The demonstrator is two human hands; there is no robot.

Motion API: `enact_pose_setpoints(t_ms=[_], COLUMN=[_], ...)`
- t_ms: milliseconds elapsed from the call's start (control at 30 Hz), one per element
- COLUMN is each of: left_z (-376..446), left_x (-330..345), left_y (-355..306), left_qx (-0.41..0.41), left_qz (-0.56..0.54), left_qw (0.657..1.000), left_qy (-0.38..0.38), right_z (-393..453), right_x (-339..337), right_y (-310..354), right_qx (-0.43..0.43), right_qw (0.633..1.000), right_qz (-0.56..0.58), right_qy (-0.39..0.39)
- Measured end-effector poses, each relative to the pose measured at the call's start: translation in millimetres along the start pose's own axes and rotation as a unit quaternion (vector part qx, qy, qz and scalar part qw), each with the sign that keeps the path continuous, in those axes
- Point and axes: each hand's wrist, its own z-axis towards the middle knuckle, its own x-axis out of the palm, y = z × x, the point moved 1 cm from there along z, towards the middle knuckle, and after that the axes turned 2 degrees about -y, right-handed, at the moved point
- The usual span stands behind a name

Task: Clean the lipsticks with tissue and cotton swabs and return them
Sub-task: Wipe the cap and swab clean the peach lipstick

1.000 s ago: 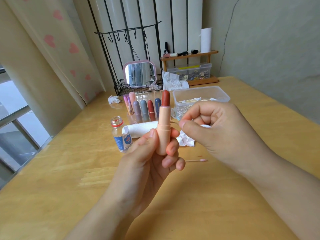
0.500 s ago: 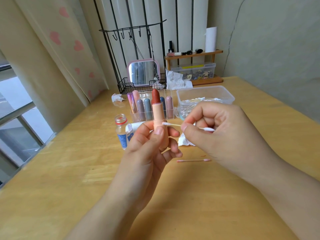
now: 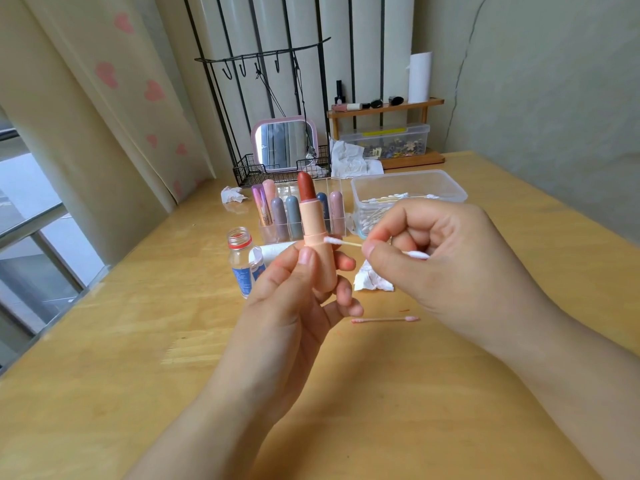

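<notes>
Gripping uncapped lipstick (image 3: 317,237) in left hand (image 3: 298,306), right hand (image 3: 443,258) fingers pinching cotton swab (image 3: 341,242), tub (image 3: 446,188) holding swabs

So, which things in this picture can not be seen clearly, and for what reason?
All in the head view:
- Lipstick: its lower tube is hidden by the left hand.
- Cotton swab: its middle is covered by the right hand; whether its tip touches the tube is unclear.
- Small bottle: the label print is too small to read.
- Storage box on the shelf: its contents are too small to identify.
</notes>
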Motion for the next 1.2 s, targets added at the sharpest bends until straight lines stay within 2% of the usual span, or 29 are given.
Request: enact_pose_setpoints(t_ms=[300,467,733,1033,1200], left_z=[2.3,-0.5,0.7,1.0,0.0], left_x=[2.4,2.4,0.5,-0.7,1.3], left_y=[-1.6,-2.6,0.3,2.1,-2.1], left_qx=[-0.012,-0.005,-0.006,-0.019,-0.021], left_qz=[-0.048,-0.018,-0.021,-0.05,-0.02], left_qw=[0.999,1.0,1.0,0.998,1.0], left_qy=[-0.014,-0.011,0.008,-0.012,0.005], right_z=[-0.7,-1.2,1.7,1.3,0.8], right_x=[-0.8,0.8,-3.0,-3.0,-1.9], right_y=[0.8,1.5,-3.3,-2.2,-1.2], right_qx=[0.009,0.008,0.006,0.006,0.007], right_qw=[1.0,1.0,1.0,1.0,1.0], right_qz=[-0.008,-0.004,0.005,-0.008,0.003], right_qy=[0.01,0.009,0.003,0.01,0.01])
